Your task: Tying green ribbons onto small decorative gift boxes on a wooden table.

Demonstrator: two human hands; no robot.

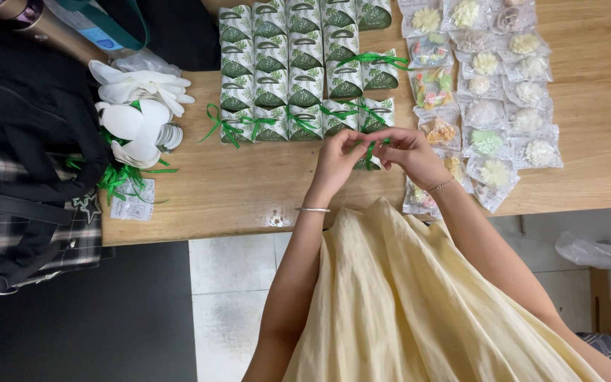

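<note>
Wooden bench (249,191) fills the upper frame, with pale floor tiles and a dark mat below it at lower left. Nearest the camera, a cream dress covers the lower middle, and two bare forearms rise from it to the bench edge.

Left hand (335,161) and right hand (410,154) meet just above the frame's centre, fingertips almost touching. Each grip is pinched shut on a green ribbon (370,150) that runs between them. The ribbon sits on a small green-and-white box (366,161) lying directly under the fingers and mostly hidden by them. A thin bangle circles the left wrist and a fine bracelet the right.

Just beyond the hands stands a block of matching boxes (288,71) in tight rows, reaching to the top edge. Those in the nearest row carry green bows, as does one box further up on the right of the block; the rest show no ribbon.

Right of the hands, clear packets (503,85) of pale flower shapes and coloured sweets lie in columns, a few of them tucked under the right wrist.

At left, a pile of flat white blanks (139,117) rests near loose green ribbons (118,177) and a small printed card. Dark clothing and a bag occupy the far left edge, and a metal flask lies at the upper left corner.
</note>
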